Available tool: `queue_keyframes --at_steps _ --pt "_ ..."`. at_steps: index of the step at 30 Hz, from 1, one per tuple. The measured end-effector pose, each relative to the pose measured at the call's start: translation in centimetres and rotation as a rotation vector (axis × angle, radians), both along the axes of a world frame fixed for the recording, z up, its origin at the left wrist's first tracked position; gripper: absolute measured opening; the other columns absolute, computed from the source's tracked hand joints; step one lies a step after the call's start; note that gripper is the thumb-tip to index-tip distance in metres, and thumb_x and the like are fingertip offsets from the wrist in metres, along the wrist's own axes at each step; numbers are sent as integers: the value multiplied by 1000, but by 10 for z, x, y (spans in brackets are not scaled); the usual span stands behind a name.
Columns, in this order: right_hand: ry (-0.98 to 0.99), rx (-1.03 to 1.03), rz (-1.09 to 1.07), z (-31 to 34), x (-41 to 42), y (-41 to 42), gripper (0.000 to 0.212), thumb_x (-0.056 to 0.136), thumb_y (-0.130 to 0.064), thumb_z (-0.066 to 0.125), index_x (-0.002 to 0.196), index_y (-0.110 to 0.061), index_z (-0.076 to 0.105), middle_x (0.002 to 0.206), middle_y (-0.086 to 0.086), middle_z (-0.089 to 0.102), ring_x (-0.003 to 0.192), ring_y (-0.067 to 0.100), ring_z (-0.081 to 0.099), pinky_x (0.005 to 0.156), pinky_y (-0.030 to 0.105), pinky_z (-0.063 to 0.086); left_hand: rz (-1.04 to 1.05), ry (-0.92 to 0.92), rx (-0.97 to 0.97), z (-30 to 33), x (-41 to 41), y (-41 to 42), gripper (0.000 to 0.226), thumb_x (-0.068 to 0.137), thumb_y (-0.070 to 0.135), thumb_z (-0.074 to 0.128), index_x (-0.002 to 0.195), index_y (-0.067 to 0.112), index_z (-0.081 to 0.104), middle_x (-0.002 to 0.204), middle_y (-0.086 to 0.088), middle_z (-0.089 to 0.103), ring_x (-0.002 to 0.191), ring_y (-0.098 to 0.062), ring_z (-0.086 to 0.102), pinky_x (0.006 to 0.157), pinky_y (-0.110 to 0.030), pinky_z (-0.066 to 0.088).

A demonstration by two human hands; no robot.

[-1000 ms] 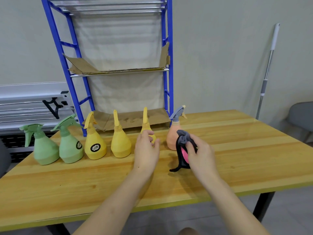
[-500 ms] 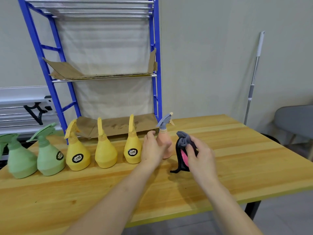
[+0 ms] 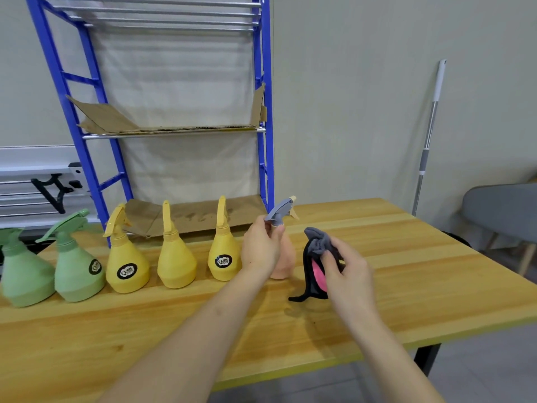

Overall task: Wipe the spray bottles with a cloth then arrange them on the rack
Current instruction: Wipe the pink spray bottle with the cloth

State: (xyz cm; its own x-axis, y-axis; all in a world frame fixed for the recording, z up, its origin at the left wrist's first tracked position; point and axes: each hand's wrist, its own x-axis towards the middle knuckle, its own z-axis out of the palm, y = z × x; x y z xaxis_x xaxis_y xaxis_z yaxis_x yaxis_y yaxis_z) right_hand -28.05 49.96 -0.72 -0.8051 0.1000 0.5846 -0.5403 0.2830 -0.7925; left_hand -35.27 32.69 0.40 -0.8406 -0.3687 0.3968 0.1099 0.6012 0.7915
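Several spray bottles stand in a row on the wooden table [image 3: 406, 257]: two green ones [image 3: 77, 271], three yellow ones [image 3: 175, 263] and a peach bottle [image 3: 286, 263] with a grey trigger head at the right end. My left hand [image 3: 261, 248] grips the peach bottle around its neck, just under the trigger. My right hand [image 3: 345, 271] holds a bunched grey, black and pink cloth [image 3: 315, 257] right beside that bottle, one corner trailing on the table. The blue rack [image 3: 261, 112] stands behind the row.
Cardboard sheets line the rack's middle shelf [image 3: 174, 129] and bottom shelf [image 3: 189, 216]. A mop handle [image 3: 427, 141] leans on the wall at right. A grey chair [image 3: 502, 216] sits at the far right. White rails with a black bracket [image 3: 55, 193] are at left.
My left hand moved from the third yellow bottle to the peach bottle and closed around its neck. My right hand stays put with the cloth. The view shifted slightly.
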Motion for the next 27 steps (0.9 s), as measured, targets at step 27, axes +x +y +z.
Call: queue_keyframes --at_steps 27 --pt "542 208 -7 -7 23 -105 30 99 -1 58 124 0 72 110 9 59 98 26 62 85 37 55 -211 186 7 -22 143 -72 32 92 35 66 124 34 64 109 21 73 104 -6 68 93 -46 56"
